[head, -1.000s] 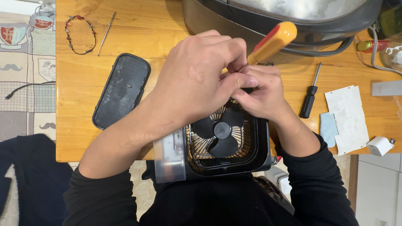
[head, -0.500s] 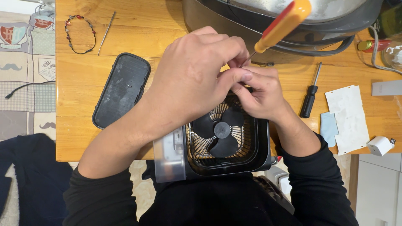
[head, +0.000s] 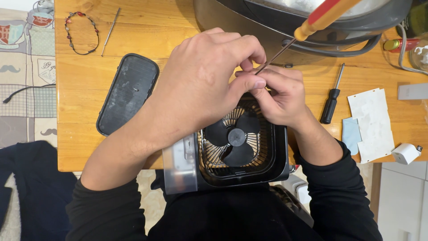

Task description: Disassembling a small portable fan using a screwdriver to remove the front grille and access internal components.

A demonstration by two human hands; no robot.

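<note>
Small black fan unit point(head: 236, 147) is sitting at the near edge of the wooden worktop point(head: 80, 143), half overhanging toward the body, its dark blades showing behind the grille and a grey translucent part along its left side. Both hands are working over its far edge: left hand point(head: 200, 85) is curling closed, thumb and fingers pinching the thin shaft of a screwdriver point(head: 312, 27); right hand point(head: 281, 96) is closed too, fingers folding in against the same shaft, touching the left thumb. The yellow and red handle is angling up and away to the right. Black oblong cover point(head: 127, 93) is lying left of the hands. Small black screwdriver point(head: 332, 96) and white paper scraps point(head: 372, 122) are lying to the right. Farther back, bead bracelet point(head: 80, 33) and a large dark appliance point(head: 249, 18).
</note>
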